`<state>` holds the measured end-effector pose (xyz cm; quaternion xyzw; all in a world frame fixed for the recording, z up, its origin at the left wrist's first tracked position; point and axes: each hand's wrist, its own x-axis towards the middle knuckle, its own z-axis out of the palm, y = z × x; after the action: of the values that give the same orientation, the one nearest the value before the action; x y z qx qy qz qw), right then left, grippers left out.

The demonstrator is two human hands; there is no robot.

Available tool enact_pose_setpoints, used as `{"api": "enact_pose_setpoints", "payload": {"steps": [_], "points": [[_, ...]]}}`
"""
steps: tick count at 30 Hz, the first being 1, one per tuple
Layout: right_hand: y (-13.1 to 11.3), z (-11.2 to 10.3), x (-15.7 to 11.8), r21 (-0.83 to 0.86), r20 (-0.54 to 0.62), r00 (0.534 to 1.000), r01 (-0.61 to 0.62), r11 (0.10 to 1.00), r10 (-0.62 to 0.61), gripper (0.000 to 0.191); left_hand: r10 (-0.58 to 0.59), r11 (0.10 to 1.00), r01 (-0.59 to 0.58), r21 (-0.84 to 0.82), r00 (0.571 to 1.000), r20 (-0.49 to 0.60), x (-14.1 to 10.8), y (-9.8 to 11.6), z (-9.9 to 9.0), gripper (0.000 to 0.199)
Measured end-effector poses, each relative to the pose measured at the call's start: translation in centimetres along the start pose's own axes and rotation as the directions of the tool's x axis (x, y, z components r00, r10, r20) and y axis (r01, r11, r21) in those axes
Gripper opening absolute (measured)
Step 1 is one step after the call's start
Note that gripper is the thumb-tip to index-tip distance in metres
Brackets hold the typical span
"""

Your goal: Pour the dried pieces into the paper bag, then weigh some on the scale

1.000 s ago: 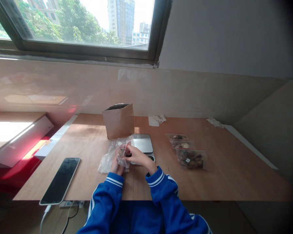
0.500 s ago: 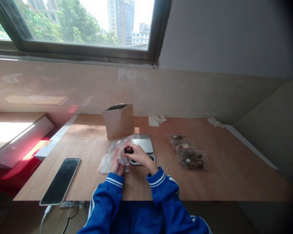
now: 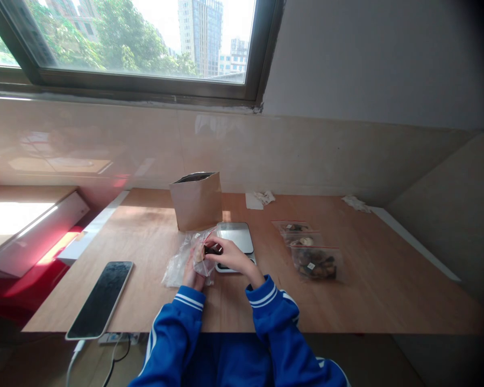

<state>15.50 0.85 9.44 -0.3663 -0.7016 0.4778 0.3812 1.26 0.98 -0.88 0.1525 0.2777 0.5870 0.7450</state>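
My left hand (image 3: 191, 275) is closed round a clear zip bag (image 3: 205, 265) with a red seal line. At the bag's mouth my right hand (image 3: 232, 257) pinches a dark, slender piece (image 3: 214, 250), its kind too small to make out. Something pale brown shows beside it at the bag. More clear plastic bags (image 3: 176, 269) lie under and left of my left hand. Just behind and right of the hands sits a kitchen scale (image 3: 237, 234) with a silver plate, its front partly covered by my right hand.
An open brown paper pouch (image 3: 197, 205) stands behind the hands. Several zip bags of dark dried pieces (image 3: 318, 266) lie on the right. A phone (image 3: 100, 300) with a cable rests at the table's left front edge. Crumpled white tissue (image 3: 265, 197) lies near the wall.
My right hand has shifted slightly right, and more of the dark piece shows in its fingers. The left hand has hardly moved and still grips the bag.
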Motion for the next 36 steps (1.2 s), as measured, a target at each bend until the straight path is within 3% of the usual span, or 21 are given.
{"api": "enact_pose_setpoints", "payload": {"steps": [3,11,21,29,32,36], "points": [[0.0,0.1,-0.2,-0.028,0.013,1.000,-0.015,1.000,0.015,0.037,0.089,0.996,-0.089,0.014,0.995,-0.046,0.0,0.0,0.1,0.027],[0.2,0.6,-0.3,-0.162,-0.013,1.000,-0.017,0.987,0.015,0.033,0.096,0.995,-0.094,0.029,0.991,-0.095,-0.2,0.1,0.0,0.025],[-0.1,0.5,0.0,-0.107,-0.138,0.987,0.069,0.992,-0.084,0.020,0.106,0.994,-0.101,0.044,0.986,-0.128,-0.8,0.4,1.3,0.029],[0.0,0.5,0.3,-0.046,-0.224,0.974,0.013,0.999,-0.023,0.021,0.114,0.987,-0.130,-0.098,0.982,-0.152,-0.9,1.1,2.0,0.038],[-0.4,0.1,0.7,-0.011,-0.316,0.948,0.015,1.000,-0.018,0.023,0.119,0.983,-0.140,-0.122,0.980,-0.162,-0.8,1.1,1.9,0.037],[-2.0,-1.5,2.6,-0.056,-0.491,0.860,0.127,0.990,-0.138,0.024,0.104,0.985,-0.127,-0.118,0.976,-0.189,-0.9,1.0,2.1,0.040]]}}
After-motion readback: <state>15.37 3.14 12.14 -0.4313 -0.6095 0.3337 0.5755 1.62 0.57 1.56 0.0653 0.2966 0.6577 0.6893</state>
